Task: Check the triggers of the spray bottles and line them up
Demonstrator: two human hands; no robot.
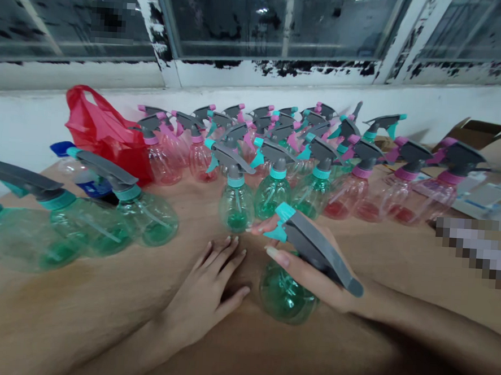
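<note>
A green spray bottle [288,297] with a grey and turquoise trigger head stands upright near the table's front. My right hand [317,276] is closed around its neck, just under the sprayer head; the head hides part of the palm. Flat on the wooden table, to the left of that bottle, rests my left hand [205,298], fingers stretched out and holding nothing. Directly beyond the hands is another green spray bottle [236,206], the nearest one of a group.
Several pink spray bottles [426,195] and green ones fill the table's back. More green bottles [89,223] stand at left, near a red plastic bag [110,128] and a blue-capped bottle [84,171]. A cardboard box [470,136] is at back right, below the windowed wall.
</note>
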